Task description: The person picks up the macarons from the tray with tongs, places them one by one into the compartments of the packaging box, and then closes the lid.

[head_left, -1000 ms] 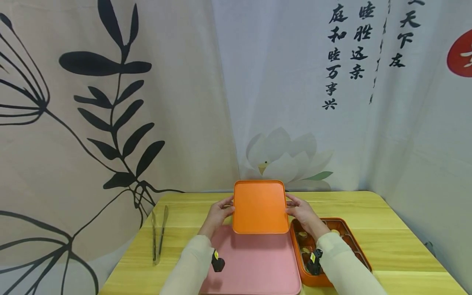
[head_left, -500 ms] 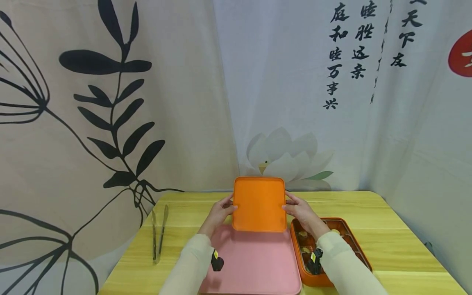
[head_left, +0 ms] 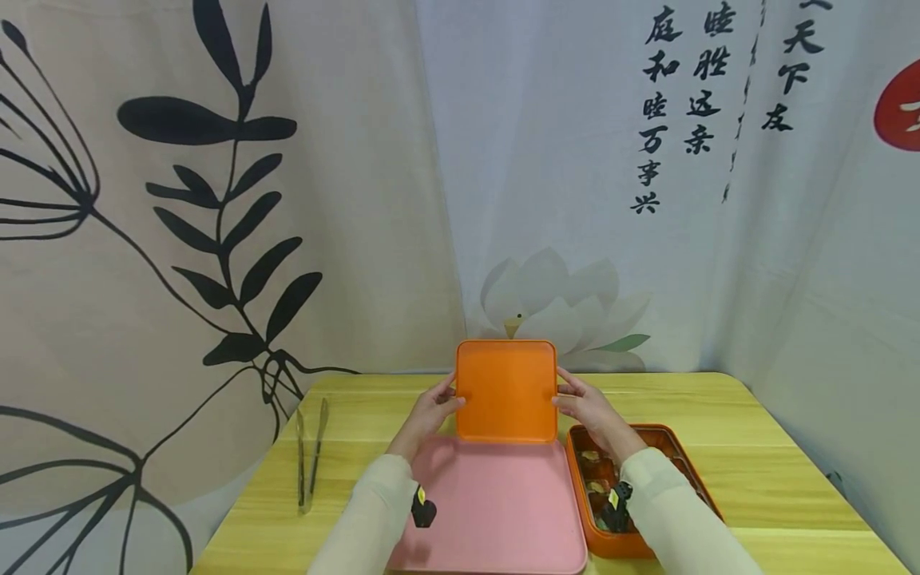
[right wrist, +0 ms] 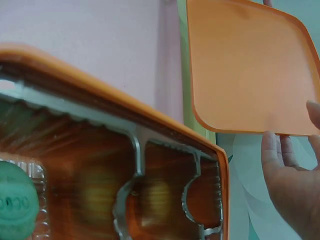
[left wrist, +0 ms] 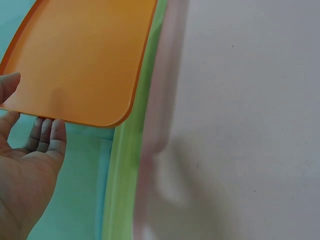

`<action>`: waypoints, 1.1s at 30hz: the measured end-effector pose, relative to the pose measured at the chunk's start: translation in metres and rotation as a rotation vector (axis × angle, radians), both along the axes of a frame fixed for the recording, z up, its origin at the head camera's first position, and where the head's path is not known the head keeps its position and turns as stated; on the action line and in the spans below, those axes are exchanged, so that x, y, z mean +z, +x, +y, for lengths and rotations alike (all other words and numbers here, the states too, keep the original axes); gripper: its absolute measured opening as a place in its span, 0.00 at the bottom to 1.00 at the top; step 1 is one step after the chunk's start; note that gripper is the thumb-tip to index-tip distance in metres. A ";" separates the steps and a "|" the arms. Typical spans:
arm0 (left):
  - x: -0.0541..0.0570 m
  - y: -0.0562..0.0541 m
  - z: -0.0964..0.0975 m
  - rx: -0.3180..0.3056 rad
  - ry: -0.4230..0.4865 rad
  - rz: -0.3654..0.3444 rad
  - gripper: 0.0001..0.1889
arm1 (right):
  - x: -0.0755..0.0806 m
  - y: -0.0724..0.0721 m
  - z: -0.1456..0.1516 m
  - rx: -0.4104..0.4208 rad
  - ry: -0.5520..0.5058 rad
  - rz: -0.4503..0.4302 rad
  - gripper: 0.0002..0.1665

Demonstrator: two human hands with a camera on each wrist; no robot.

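A flat square orange lid (head_left: pixel 506 391) with a low raised rim is held up, tilted, above the far edge of the pink tray (head_left: pixel 496 511). My left hand (head_left: pixel 430 415) pinches its left edge, thumb on the near face and fingertips against the rim. On the opposite edge my right hand (head_left: pixel 591 411) holds it the same way. Under my right forearm stands an orange box (head_left: pixel 607 546). In the right wrist view, a clear plastic insert (right wrist: pixel 137 150) divides it, with a green round piece (right wrist: pixel 17 200) and blurred yellowish pieces (right wrist: pixel 157 200) in the compartments.
Metal tongs (head_left: pixel 314 463) lie on the left of the wooden table (head_left: pixel 783 479). A printed curtain (head_left: pixel 374 200) hangs right behind the table's back edge. The box stands close against the pink tray's right side.
Both hands have raised the orange lid a little, away from the pink tray, uncovering more of the tray's far edge. Box, tray and tongs have stayed in place.
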State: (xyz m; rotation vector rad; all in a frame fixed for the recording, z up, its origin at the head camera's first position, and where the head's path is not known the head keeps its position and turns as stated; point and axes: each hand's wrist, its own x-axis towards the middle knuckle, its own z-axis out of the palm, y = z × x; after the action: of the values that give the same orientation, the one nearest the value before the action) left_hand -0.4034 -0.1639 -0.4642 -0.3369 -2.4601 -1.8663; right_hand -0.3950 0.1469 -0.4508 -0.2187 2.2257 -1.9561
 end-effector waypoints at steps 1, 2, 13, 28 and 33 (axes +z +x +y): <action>0.000 0.000 0.000 -0.002 0.001 -0.004 0.32 | 0.001 0.000 0.001 0.000 -0.004 0.003 0.40; 0.001 0.001 0.001 -0.004 0.001 -0.010 0.32 | 0.001 0.000 0.001 -0.002 -0.014 0.003 0.39; 0.010 0.005 0.011 -0.054 0.026 -0.069 0.33 | 0.014 0.005 0.016 0.036 -0.032 0.019 0.40; 0.015 0.012 0.035 -0.054 0.066 -0.083 0.31 | 0.019 0.017 0.035 0.005 0.120 0.051 0.50; 0.015 0.014 0.046 -0.088 0.107 -0.086 0.33 | 0.021 0.022 0.040 -0.023 0.178 0.064 0.53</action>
State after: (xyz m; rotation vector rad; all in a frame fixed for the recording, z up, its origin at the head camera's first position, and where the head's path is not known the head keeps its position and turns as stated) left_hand -0.3893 -0.1181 -0.4491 -0.3741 -2.4234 -2.0809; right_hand -0.3726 0.1868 -0.4301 -0.2361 2.4369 -1.7718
